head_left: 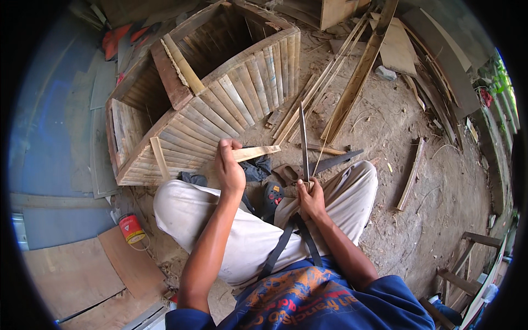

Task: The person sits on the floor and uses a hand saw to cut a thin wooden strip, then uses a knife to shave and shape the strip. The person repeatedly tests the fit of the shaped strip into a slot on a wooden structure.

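My left hand (pixel 229 168) is closed around a short, pale bamboo strip (pixel 257 152), its free end pointing right over the ground. In my right hand (pixel 311 198), above my right thigh, is a long knife (pixel 304 140) with its narrow blade upright. A thin pale sliver (pixel 323 147) rises beside the blade; whether my right hand also grips it, I cannot tell. The strip and the blade are apart. Beyond my knees lie a handsaw (pixel 338 160) and a hammer (pixel 328 149), both partly hidden.
A large slatted bamboo frame (pixel 231 91) stands ahead and to the left. Long bamboo lengths (pixel 357 74) and boards (pixel 396 49) lie at the far right. A curved strip (pixel 411 175) rests on the dirt. A red can (pixel 132 227) stands left, by plywood (pixel 71 269).
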`<state>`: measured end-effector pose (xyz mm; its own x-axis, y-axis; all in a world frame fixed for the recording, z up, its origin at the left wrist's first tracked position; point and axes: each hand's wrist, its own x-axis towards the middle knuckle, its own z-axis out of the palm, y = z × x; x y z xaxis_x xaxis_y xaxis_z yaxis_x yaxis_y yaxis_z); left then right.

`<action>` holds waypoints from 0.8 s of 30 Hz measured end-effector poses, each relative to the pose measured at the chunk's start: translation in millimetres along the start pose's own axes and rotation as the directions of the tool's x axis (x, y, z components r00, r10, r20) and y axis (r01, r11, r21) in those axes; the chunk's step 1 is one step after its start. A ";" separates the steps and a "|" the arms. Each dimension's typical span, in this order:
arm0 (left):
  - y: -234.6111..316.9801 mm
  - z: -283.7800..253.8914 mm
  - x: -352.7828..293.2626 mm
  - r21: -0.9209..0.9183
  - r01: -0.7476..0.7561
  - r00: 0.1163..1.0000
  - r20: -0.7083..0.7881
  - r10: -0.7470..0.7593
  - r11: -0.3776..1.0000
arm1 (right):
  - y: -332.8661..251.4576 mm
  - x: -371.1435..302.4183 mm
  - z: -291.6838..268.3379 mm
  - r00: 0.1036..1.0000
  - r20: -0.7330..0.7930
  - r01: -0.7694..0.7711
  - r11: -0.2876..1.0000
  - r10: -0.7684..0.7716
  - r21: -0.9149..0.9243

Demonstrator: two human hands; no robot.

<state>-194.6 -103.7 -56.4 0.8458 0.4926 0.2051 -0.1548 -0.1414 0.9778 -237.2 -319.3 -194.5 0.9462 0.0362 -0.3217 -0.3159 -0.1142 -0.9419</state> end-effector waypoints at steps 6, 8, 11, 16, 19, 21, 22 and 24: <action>39.9 -30.2 6.7 0.763 0.131 0.944 0.098 -0.314 0.633 | -28.9 -8.5 5.8 0.993 0.085 0.101 0.966 -0.083 -0.240; 44.9 -34.3 6.6 0.780 0.001 0.983 0.114 -0.144 0.625 | -34.2 -11.3 8.4 0.988 0.135 0.113 0.955 -0.079 -0.275; 47.6 -40.0 6.8 0.836 -0.076 0.992 0.120 -0.045 0.543 | -39.2 -11.9 12.2 0.986 0.125 0.135 0.958 -0.106 -0.254; 41.2 -34.9 1.2 0.867 -0.068 0.983 0.141 -0.113 0.495 | -56.4 -14.5 13.9 0.983 0.173 0.112 0.956 -0.066 -0.270; 39.6 -29.0 -4.4 0.862 -0.111 0.976 0.188 -0.108 0.495 | -72.1 -25.8 18.4 0.962 0.260 0.180 0.917 -0.088 -0.356; 40.7 -25.9 -8.1 0.856 -0.121 0.976 0.196 -0.099 0.502 | -78.3 -32.6 24.2 0.939 0.314 0.250 0.907 -0.141 -0.340; 41.5 -25.1 -10.0 0.848 -0.142 0.972 0.217 -0.089 0.511 | -79.5 -33.1 27.0 0.929 0.321 0.295 0.896 -0.186 -0.333; 43.4 -23.9 -13.7 0.836 -0.153 0.965 0.242 -0.104 0.527 | -78.3 -30.8 31.1 0.885 0.404 0.336 0.919 -0.233 -0.206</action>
<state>-225.1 -96.0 -15.7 0.9557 0.2816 0.0859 0.2154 -0.8677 0.4480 -243.8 -280.6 -113.9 0.8821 0.4593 -0.1044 0.0421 -0.2978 -0.9537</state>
